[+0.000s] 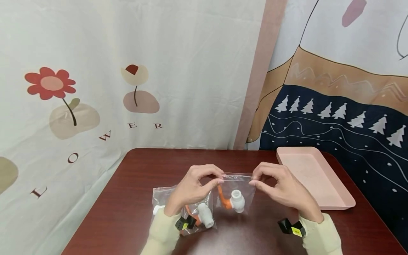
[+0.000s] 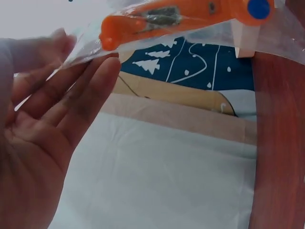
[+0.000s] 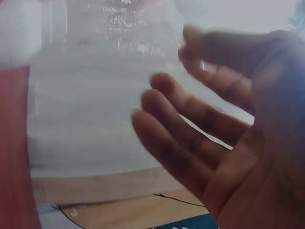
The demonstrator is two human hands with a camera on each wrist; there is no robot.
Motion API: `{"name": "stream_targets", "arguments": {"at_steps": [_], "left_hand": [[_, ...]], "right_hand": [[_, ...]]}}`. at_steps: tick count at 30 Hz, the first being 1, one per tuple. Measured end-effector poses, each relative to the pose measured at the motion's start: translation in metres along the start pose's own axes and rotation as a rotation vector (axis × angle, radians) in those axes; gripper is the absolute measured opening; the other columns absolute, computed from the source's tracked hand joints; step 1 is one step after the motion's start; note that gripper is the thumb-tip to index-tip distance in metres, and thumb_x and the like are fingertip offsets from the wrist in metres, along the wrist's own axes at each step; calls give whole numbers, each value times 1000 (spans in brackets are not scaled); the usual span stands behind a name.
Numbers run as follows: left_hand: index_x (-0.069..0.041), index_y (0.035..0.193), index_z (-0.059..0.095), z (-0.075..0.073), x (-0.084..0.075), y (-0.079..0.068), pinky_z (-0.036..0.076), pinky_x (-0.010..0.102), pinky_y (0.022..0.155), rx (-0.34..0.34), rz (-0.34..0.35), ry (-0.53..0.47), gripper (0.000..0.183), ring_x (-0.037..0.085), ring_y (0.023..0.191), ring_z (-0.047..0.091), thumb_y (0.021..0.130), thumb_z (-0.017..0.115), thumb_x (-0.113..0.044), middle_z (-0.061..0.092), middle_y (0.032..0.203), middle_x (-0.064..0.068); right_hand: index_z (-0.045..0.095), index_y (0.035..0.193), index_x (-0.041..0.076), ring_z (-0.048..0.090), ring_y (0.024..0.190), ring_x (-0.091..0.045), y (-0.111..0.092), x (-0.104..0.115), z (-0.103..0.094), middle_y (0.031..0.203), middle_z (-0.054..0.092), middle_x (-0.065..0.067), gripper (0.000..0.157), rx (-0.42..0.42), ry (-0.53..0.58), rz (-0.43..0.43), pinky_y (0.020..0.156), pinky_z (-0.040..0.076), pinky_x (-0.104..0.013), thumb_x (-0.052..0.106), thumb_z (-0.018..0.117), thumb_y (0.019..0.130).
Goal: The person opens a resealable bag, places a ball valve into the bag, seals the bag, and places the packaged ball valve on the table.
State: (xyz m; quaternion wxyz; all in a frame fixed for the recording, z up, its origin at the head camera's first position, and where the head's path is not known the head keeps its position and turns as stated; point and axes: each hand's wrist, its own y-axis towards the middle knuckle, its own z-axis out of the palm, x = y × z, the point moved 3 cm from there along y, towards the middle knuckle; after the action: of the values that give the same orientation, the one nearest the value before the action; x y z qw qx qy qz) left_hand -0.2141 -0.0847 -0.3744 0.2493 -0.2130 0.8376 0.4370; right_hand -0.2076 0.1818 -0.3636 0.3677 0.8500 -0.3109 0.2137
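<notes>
A clear zip bag hangs upright between my two hands, above the dark red table. Inside it is a white plastic valve with an orange lever. My left hand pinches the bag's top left corner between thumb and index finger. The opposite corner is pinched by my right hand, its other fingers loosely bent. In the left wrist view the orange lever shows a blue disc at one end. White plastic of the valve appears at the upper left of the right wrist view.
Behind my left forearm, more clear bags lie on the table, one with another white valve and orange lever. A shallow pink tray stands at the right. Printed cloth hangs behind the table.
</notes>
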Motion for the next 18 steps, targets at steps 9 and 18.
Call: {"name": "stream_targets", "arguments": {"at_steps": [9,18], "left_hand": [[-9,94,75,4,0,4,60,23,65,-106,15,23,4,15,72,71,94,73,-5,74,87,1],[-7,95,77,3,-3,6,61,23,64,-170,48,12,8,14,70,72,91,75,-1,75,85,4]], "right_hand": [[75,94,24,61,72,-1,1,2,-4,86,72,11,21,-145,-38,11,61,52,-16,7,82,86],[76,95,24,63,70,-1,1,1,-5,87,75,10,23,-194,-12,29,59,51,-16,4,82,84]]}}
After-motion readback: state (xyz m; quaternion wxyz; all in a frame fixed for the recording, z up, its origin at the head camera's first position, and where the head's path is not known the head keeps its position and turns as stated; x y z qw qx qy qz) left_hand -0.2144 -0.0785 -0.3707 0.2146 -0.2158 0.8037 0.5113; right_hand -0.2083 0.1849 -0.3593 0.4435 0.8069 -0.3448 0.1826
